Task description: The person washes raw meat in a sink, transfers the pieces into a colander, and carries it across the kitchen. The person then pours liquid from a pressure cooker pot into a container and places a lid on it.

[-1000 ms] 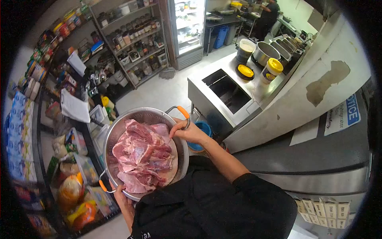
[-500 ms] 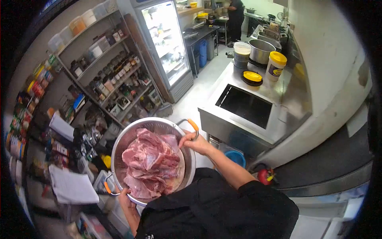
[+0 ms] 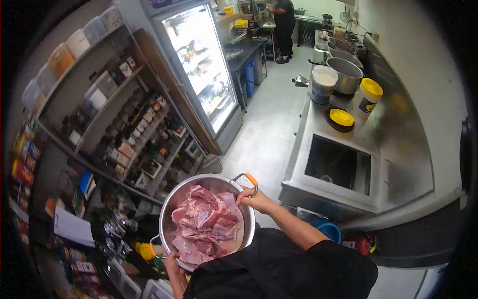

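A wide metal colander with orange-gripped wire handles is held in front of my body. Large pieces of raw pink-red meat fill much of it. My right hand is closed on the colander's right rim, just below the upper handle. At the lower left, my left hand grips the rim near the other handle; its fingers are partly hidden beneath the edge.
Shelves of jars and tubs line the left, beside a lit glass-door fridge. A steel counter on the right carries a pot and tubs. A fire extinguisher sits low right. Another person stands far back.
The view has turned left and moved forward, so the steel counter now sits further right. The colander stays in both hands, appearing slightly lower and further right in view.
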